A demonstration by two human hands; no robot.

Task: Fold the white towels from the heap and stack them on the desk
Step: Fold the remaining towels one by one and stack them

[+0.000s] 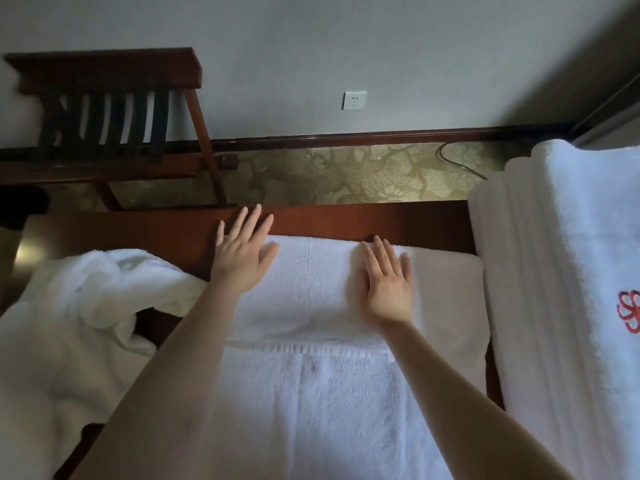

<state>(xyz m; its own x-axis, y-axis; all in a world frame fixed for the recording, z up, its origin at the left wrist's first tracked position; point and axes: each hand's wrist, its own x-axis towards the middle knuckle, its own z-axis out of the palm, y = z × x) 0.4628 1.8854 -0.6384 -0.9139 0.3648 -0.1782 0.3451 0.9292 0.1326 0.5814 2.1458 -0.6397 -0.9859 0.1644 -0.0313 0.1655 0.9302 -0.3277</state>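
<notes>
towel (311, 289): it's lying on the counter (346, 220) right in front of us, long axis running from us toward the wall (346, 46), far end doubled back our way.
left grip (242, 258): we're pressing it flat on the far-left corner, fingers straight and spread.
right grip (386, 282): we're pressing this one flat too, fingers apart, clamping nothing.
sides: heap (86, 289) is sitting left, folded stack (571, 271) right.
</notes>
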